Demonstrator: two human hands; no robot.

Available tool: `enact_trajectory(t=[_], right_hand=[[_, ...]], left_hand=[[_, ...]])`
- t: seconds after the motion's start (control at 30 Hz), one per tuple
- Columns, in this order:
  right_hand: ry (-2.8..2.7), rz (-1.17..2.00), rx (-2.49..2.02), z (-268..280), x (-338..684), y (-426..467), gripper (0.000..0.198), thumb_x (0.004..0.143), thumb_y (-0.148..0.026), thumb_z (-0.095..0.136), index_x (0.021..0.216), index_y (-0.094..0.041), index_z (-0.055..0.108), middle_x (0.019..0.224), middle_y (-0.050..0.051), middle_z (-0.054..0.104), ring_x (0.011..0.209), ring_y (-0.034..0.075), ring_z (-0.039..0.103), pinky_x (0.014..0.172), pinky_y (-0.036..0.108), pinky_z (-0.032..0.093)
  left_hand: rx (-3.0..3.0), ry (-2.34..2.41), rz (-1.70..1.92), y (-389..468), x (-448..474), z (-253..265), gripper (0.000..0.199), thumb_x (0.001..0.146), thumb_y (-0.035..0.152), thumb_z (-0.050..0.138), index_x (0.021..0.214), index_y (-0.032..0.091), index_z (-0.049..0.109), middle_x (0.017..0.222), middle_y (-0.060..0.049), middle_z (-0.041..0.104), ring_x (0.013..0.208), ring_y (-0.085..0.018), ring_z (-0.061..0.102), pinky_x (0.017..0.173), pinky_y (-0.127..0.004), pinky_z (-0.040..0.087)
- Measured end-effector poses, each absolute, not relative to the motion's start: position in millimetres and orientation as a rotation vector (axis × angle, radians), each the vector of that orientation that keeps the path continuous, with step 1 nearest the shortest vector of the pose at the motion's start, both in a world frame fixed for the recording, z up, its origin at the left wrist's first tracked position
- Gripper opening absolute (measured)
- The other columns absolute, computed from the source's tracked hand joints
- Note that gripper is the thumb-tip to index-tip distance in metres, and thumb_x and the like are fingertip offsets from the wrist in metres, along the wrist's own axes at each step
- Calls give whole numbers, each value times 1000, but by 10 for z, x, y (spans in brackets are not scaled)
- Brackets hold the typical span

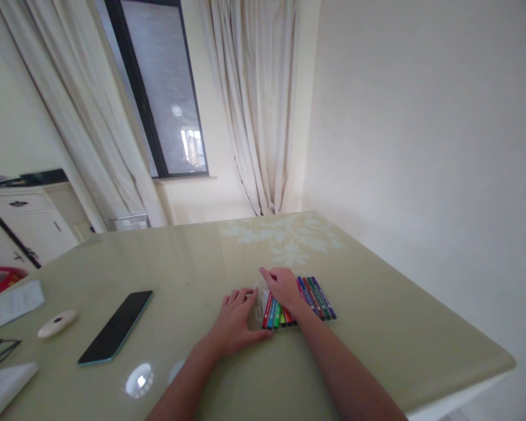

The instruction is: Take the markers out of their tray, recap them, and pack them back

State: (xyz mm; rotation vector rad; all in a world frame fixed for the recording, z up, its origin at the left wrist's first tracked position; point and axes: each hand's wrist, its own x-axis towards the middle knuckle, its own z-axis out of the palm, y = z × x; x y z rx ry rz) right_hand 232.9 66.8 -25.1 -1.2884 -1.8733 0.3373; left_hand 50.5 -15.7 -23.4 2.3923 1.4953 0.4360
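Note:
A row of coloured markers (319, 298) lies side by side in a shallow clear case (258, 310) on the table. My left hand (234, 321) rests at the case's left end with its fingers spread. Its thumb reaches along the near edge, and a fingertip is at the far left corner. Over the middle of the row is my right hand (283, 286), fingers bent and one digit pointing left. It covers the upper parts of several markers. Whatever lies beneath its curled fingers is hidden.
Left of my hands lies a dark phone (116, 327). Beyond it are a white oval object (58, 323), glasses (0, 352), a white object (9, 386) and paper (15, 304). The table's right edge (421, 286) runs near the wall.

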Motion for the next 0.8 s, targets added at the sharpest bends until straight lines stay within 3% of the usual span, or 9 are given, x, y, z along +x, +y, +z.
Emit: enact_trajectory(t=[0.13, 0.33, 0.47, 0.53, 0.6, 0.7, 0.8], right_hand=[[-1679, 366, -1366, -190, 2429, 682, 67, 98, -62, 38, 44, -22, 38, 43, -3, 35, 46, 12, 35, 53, 30, 23], [-1362, 388, -1383, -87, 2510, 593, 71, 100, -65, 32, 47, -22, 48, 44, 0, 48, 47, 14, 47, 55, 29, 32], [-1433, 317, -1333, -122, 2338, 470, 66, 102, -62, 35, 52, -22, 47, 48, -1, 50, 50, 14, 45, 57, 29, 31], [-1494, 300, -1272, -154, 2237, 408, 61, 102, -60, 38, 55, -22, 46, 50, -2, 48, 51, 13, 43, 57, 28, 29], [-1553, 312, -1203, -170, 2149, 342, 58, 103, -57, 41, 58, -22, 46, 53, -3, 48, 52, 13, 43, 57, 28, 29], [-1611, 329, -1126, -140, 2057, 238, 54, 105, -51, 42, 61, -21, 46, 58, -3, 49, 56, 12, 44, 58, 28, 30], [-1609, 377, -1055, -66, 2027, 173, 51, 106, -49, 42, 64, -21, 50, 62, -2, 52, 60, 13, 48, 61, 27, 33]], left_hand=[[2393, 1490, 424, -152, 506, -229, 105, 73, 81, 64, 155, 19, 43, 151, -18, 49, 137, -39, 43, 116, -55, 31], [2365, 1488, 462, -140, 474, -273, 105, 70, 81, 68, 155, 24, 42, 152, -15, 49, 138, -38, 41, 116, -55, 31], [2310, 1578, 529, -178, 505, -247, 100, 77, 80, 61, 157, 25, 36, 160, -15, 39, 144, -40, 33, 116, -58, 29], [2349, 1611, 612, -204, 557, -216, 93, 81, 71, 64, 157, 27, 36, 162, -15, 36, 144, -40, 32, 115, -58, 30], [2418, 1612, 677, -231, 631, -191, 78, 83, 52, 68, 152, 26, 41, 156, -14, 44, 139, -37, 39, 113, -55, 32], [2440, 1601, 694, -264, 742, -186, 53, 86, 24, 57, 138, 21, 51, 136, -13, 62, 124, -31, 55, 108, -49, 39], [2342, 1584, 704, -265, 784, -190, 47, 90, 15, 44, 137, 19, 47, 126, -12, 68, 113, -26, 64, 98, -40, 47]])
